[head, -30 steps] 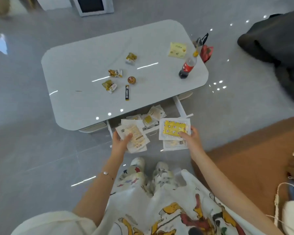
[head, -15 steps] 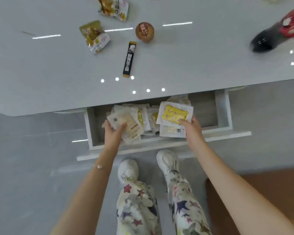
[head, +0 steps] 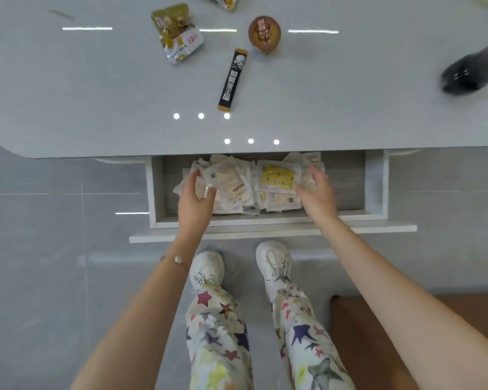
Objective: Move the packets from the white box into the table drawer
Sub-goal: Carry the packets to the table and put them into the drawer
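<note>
The table drawer (head: 373, 187) is pulled out under the white tabletop (head: 96, 108) and holds a heap of flat packets (head: 237, 190), with a yellow one (head: 278, 178) lying on top. My left hand (head: 193, 205) is inside the drawer at the heap's left edge, thumb and fingers pinching clear packets (head: 200, 190). At the heap's right edge my right hand (head: 316, 192), slightly blurred, curls its fingers round more clear packets (head: 304, 182). The white box is out of view.
On the tabletop lie a gold snack bag (head: 176, 33), a black stick sachet (head: 233, 80), a small round brown sweet (head: 264, 32) and a dark bottle (head: 465, 76) at the right. My white shoes (head: 271, 263) stand below the drawer front (head: 378, 229). Brown flooring (head: 462, 319) lies at the right.
The view has closed in on the drawer. Both hands went down into it and spread apart; the yellow and tan packets they held on top now lie on the heap.
</note>
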Motion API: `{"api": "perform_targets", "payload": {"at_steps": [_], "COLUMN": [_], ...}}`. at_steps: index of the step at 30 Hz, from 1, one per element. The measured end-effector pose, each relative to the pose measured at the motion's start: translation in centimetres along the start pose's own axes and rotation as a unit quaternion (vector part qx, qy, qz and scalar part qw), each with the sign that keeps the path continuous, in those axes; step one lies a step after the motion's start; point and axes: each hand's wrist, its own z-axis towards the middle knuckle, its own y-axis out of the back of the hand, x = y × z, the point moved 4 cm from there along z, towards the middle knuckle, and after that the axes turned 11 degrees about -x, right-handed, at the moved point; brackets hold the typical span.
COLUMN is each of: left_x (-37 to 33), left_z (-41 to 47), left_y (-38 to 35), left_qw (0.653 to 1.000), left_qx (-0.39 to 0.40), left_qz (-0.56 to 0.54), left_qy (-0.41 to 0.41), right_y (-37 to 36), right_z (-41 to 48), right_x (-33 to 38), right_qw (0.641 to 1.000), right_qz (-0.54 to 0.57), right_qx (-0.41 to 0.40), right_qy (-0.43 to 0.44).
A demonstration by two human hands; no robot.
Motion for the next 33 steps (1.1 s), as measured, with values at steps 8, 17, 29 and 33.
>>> {"api": "perform_targets", "payload": {"at_steps": [8, 17, 29, 33], "left_x": [-17.6, -24.5, -4.5, 1.5], "left_z": [-10.9, -22.0, -34.1, -36.7], "left_y": [17.6, 37.1, 62.3, 67.2], "left_qw": [0.934, 0.912, 0.896, 0.891], "left_qx": [0.001, -0.146, -0.362, -0.392], "left_qz": [0.238, 0.298, 0.254, 0.23], "left_qy": [-0.267, -0.24, -0.033, 0.018], "right_y": [12.3, 17.4, 4.2, -1.5], "right_z": [-13.4, -31.6, -58.1, -66.3], "right_x": [21.4, 39.4, 46.5, 46.2], "right_qw": [0.917, 0.807, 0.636, 0.59], "right_qz": [-0.242, -0.315, -0.296, -0.31], "right_qx": [0.047, 0.051, 0.136, 0.155], "right_qy": [0.313, 0.497, 0.699, 0.729]}}
